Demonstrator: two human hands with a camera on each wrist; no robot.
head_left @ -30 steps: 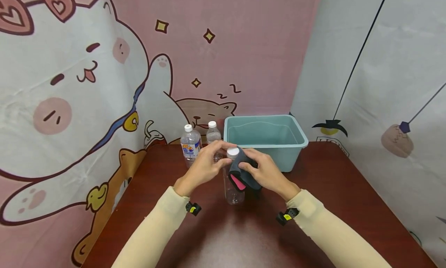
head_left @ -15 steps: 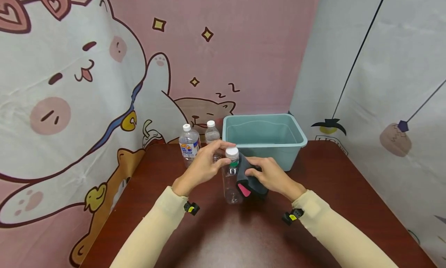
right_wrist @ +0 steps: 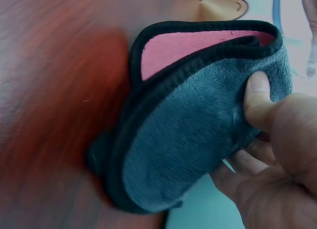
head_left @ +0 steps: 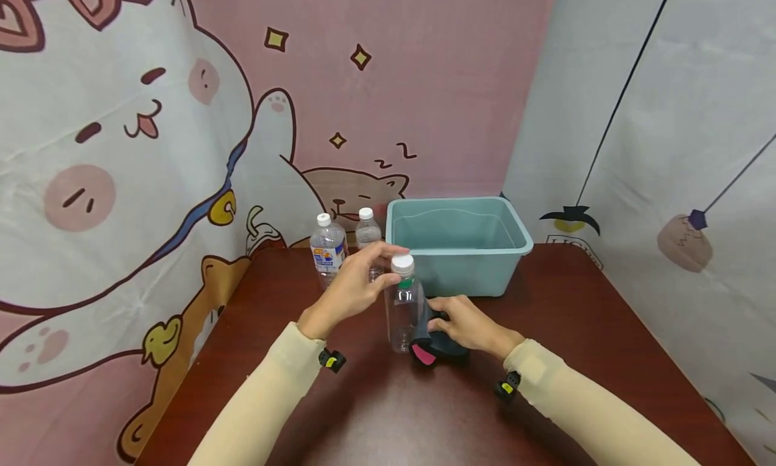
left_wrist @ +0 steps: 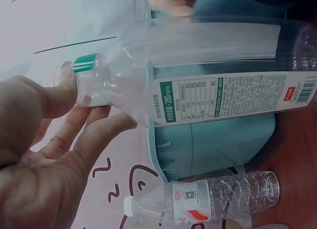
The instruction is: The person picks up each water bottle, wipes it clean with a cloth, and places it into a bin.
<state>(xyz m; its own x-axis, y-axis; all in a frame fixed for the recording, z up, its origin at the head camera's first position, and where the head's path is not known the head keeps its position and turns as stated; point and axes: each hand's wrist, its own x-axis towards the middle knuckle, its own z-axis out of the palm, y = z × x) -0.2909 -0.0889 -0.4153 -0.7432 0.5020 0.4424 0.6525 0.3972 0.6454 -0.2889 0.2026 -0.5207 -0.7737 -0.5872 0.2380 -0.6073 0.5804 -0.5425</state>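
A clear plastic bottle (head_left: 400,321) with a white cap and a green band at its neck stands upright on the table. My left hand (head_left: 353,289) grips it by the neck just under the cap; in the left wrist view a printed white label (left_wrist: 237,97) shows on its side. My right hand (head_left: 471,326) pinches a folded dark grey cloth (right_wrist: 183,135) with black edging and a pink inner side. The cloth lies against the bottle's lower right side, its lower edge close to the table. Some right fingers are hidden behind the cloth.
Two more capped clear bottles, a labelled one (head_left: 328,250) and a slimmer one (head_left: 367,233), stand behind my left hand. A light teal plastic bin (head_left: 467,274) sits at the back of the brown table (head_left: 576,358), just behind the bottle. Printed curtains hang behind.
My right hand has moved down along the bottle with the cloth, from near the cap to the lower side, uncovering the green band. My left hand keeps its grip at the neck.
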